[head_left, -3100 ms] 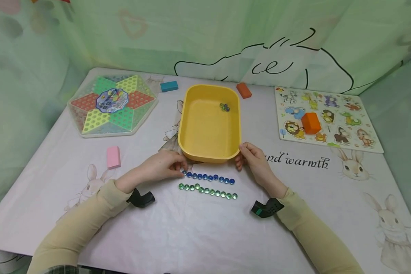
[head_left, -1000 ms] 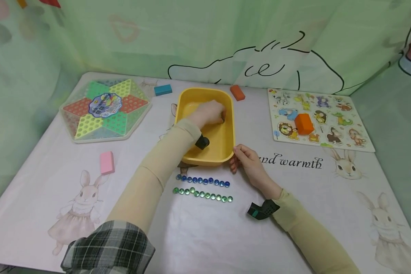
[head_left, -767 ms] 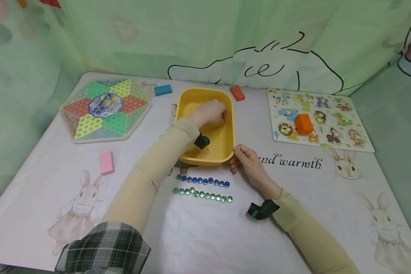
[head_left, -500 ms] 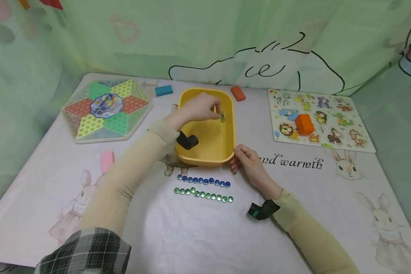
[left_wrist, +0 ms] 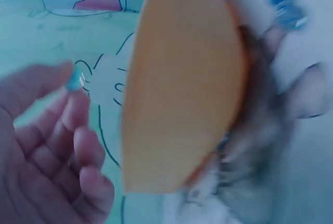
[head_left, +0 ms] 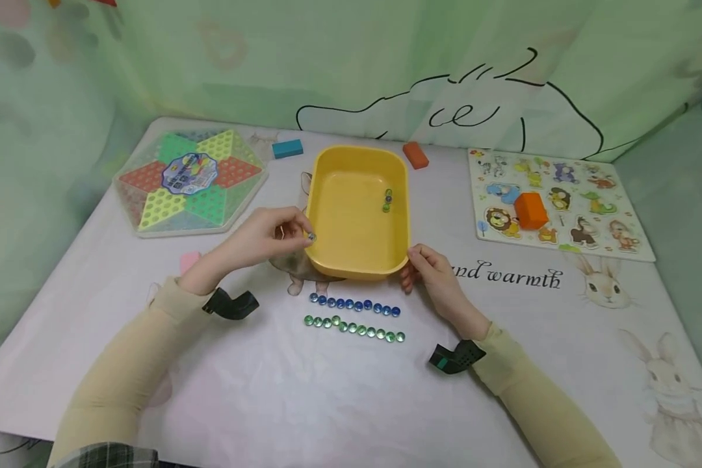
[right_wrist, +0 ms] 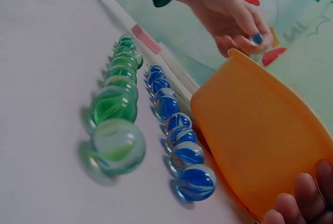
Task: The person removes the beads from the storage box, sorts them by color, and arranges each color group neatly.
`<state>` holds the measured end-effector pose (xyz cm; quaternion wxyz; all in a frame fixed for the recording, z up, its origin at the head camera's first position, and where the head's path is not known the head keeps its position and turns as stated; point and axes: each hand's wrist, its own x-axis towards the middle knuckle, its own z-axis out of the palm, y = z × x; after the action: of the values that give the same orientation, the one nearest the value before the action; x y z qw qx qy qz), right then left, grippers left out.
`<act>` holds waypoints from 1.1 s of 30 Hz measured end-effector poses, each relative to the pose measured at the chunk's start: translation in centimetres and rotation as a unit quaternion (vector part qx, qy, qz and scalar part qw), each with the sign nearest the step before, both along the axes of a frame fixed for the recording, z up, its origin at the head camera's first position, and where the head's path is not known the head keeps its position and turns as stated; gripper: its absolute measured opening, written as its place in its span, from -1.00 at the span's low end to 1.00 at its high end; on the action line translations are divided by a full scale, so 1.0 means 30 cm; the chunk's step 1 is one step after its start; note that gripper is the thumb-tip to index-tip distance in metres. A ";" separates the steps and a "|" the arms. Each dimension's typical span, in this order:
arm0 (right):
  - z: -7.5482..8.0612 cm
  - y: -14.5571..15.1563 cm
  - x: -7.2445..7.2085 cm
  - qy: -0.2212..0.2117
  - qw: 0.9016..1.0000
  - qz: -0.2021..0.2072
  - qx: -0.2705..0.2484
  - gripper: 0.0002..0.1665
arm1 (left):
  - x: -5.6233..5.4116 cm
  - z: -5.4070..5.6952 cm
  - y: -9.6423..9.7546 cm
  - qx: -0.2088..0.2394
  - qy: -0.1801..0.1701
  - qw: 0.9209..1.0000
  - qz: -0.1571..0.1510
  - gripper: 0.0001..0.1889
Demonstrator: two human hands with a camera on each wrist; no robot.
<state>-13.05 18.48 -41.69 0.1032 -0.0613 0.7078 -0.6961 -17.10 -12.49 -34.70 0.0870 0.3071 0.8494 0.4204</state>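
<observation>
My left hand [head_left: 267, 235] pinches a blue marble [right_wrist: 256, 39] between thumb and fingertips, just off the left rim of the yellow tub [head_left: 357, 237]. In the left wrist view that marble [left_wrist: 75, 79] shows at the tips of the thumb and index finger. My right hand [head_left: 435, 276] grips the tub's near right corner, thumb at the rim and the other fingers curled below it. Several marbles [head_left: 389, 199] lie inside the tub near its right wall. In front of it runs a row of blue marbles [head_left: 359, 305], with a row of green marbles [head_left: 352, 327] nearer me.
A hexagonal Chinese checkers box [head_left: 190, 179] lies at the back left. Blue [head_left: 288, 149] and red [head_left: 415, 155] blocks flank the tub's far end. A pink block [head_left: 190, 261] is partly behind the left wrist. An orange block [head_left: 530, 210] sits on an animal puzzle board [head_left: 608, 224].
My left hand left the blue row, reached into the tub and came back left over its rim with a marble. Fewer marbles lie in the tub. My right hand stays at the corner.
</observation>
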 end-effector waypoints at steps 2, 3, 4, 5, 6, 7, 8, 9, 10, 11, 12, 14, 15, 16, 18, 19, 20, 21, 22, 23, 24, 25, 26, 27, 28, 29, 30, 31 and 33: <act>0.001 0.003 -0.001 0.002 1.000 0.001 0.000 -0.68 | 0.027 -0.025 -0.022 0.013 -0.010 1.000 -0.020 -0.88; 0.001 0.004 -0.002 0.002 1.000 0.003 0.000 -0.68 | 0.039 -0.038 -0.031 0.013 -0.017 0.999 -0.029 -0.88; 0.002 0.005 -0.001 0.001 1.000 0.004 -0.002 -0.67 | 0.049 -0.051 -0.039 0.009 -0.024 0.999 -0.038 -0.88; 0.002 0.006 -0.001 0.001 1.000 0.004 -0.003 -0.67 | 0.058 -0.063 -0.044 0.002 -0.031 0.999 -0.045 -0.88; 0.003 0.007 -0.001 0.002 1.000 0.003 -0.002 -0.68 | 0.067 -0.075 -0.048 -0.008 -0.037 0.998 -0.051 -0.88; 0.003 0.007 -0.001 0.002 1.000 0.001 -0.002 -0.68 | 0.073 -0.087 -0.051 -0.021 -0.043 0.997 -0.056 -0.89; 0.003 0.008 -0.001 0.002 1.000 -0.001 0.000 -0.68 | 0.078 -0.098 -0.051 -0.034 -0.046 0.996 -0.062 -0.89; 0.004 0.008 -0.001 0.001 1.000 -0.003 0.001 -0.68 | 0.083 -0.109 -0.050 -0.048 -0.048 0.996 -0.066 -0.90; 0.004 0.009 -0.001 0.001 1.000 -0.006 0.003 -0.68 | 0.086 -0.117 -0.048 -0.061 -0.048 0.995 -0.070 -0.90; 0.005 0.010 -0.001 -0.001 1.000 -0.008 0.005 -0.68 | 0.089 -0.125 -0.044 -0.075 -0.046 0.993 -0.072 -0.91; 0.006 0.010 -0.001 -0.001 1.000 -0.009 0.008 -0.68 | 0.092 -0.132 -0.040 -0.086 -0.042 0.992 -0.076 -0.91; 0.006 0.010 0.000 -0.004 1.000 -0.009 0.010 -0.68 | 0.096 -0.141 -0.032 -0.106 -0.033 0.991 -0.077 -0.92; 0.007 0.010 0.000 -0.006 1.000 -0.009 0.010 -0.68 | 0.097 -0.145 -0.028 -0.114 -0.029 0.990 -0.076 -0.92; 0.007 0.010 0.000 -0.007 1.000 -0.008 0.010 -0.68 | 0.098 -0.147 -0.024 -0.121 -0.025 0.990 -0.074 -0.93; 0.007 0.009 0.001 -0.009 1.000 -0.007 0.011 -0.68 | 0.100 -0.149 -0.019 -0.130 -0.020 0.989 -0.071 -0.92; 0.007 0.008 0.001 -0.010 1.000 -0.007 0.011 -0.68 | 0.101 -0.150 -0.017 -0.135 -0.017 0.988 -0.068 -0.92; 0.007 0.007 0.001 -0.011 1.000 -0.006 0.011 -0.68 | 0.101 -0.151 -0.015 -0.138 -0.015 0.988 -0.067 -0.92; 0.006 0.006 0.001 -0.010 1.000 -0.007 0.011 -0.68 | 0.102 -0.152 -0.014 -0.141 -0.014 0.988 -0.066 -0.92; 0.006 0.006 0.001 -0.010 1.000 -0.007 0.010 -0.68 | 0.103 -0.151 -0.013 -0.144 -0.013 0.987 -0.066 -0.91; 0.006 0.005 0.001 -0.009 1.000 -0.007 0.010 -0.68 | 0.103 -0.152 -0.012 -0.147 -0.010 0.987 -0.066 -0.91; 0.007 0.004 0.001 -0.009 1.000 -0.006 0.009 -0.68 | 0.103 -0.153 -0.011 -0.150 -0.007 0.987 -0.065 -0.91; 0.008 0.004 0.001 -0.009 1.000 -0.006 0.008 -0.68 | 0.104 -0.153 -0.011 -0.152 -0.004 0.986 -0.064 -0.91; 0.009 0.003 0.000 -0.008 1.000 -0.005 0.007 -0.68 | 0.105 -0.154 -0.010 -0.152 -0.002 0.986 -0.064 -0.91; 0.010 0.003 0.000 -0.008 1.000 -0.004 0.006 -0.68 | 0.105 -0.155 -0.011 -0.152 -0.001 0.986 -0.064 -0.91; 0.010 0.002 0.000 -0.009 1.000 -0.003 0.006 -0.68 | 0.106 -0.156 -0.011 -0.151 0.000 0.986 -0.063 -0.91; 0.011 0.002 -0.001 -0.008 1.000 -0.002 0.005 -0.68 | 0.107 -0.155 -0.011 -0.152 -0.001 0.986 -0.063 -0.90; 0.012 0.001 -0.001 -0.008 1.000 0.000 0.005 -0.68 | 0.108 -0.157 -0.012 -0.151 -0.002 0.987 -0.062 -0.90; 0.012 0.001 -0.001 -0.009 1.000 0.000 0.005 -0.68 | 0.108 -0.160 -0.013 -0.150 -0.004 0.987 -0.061 -0.90; 0.014 0.000 -0.001 -0.010 1.000 0.001 0.006 -0.69 | 0.109 -0.162 -0.015 -0.149 -0.010 0.987 -0.060 -0.89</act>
<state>-13.08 18.50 -41.27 0.1119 -0.0541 0.7111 -0.6920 -13.84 -12.94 -39.57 0.1653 0.3372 0.8816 0.2858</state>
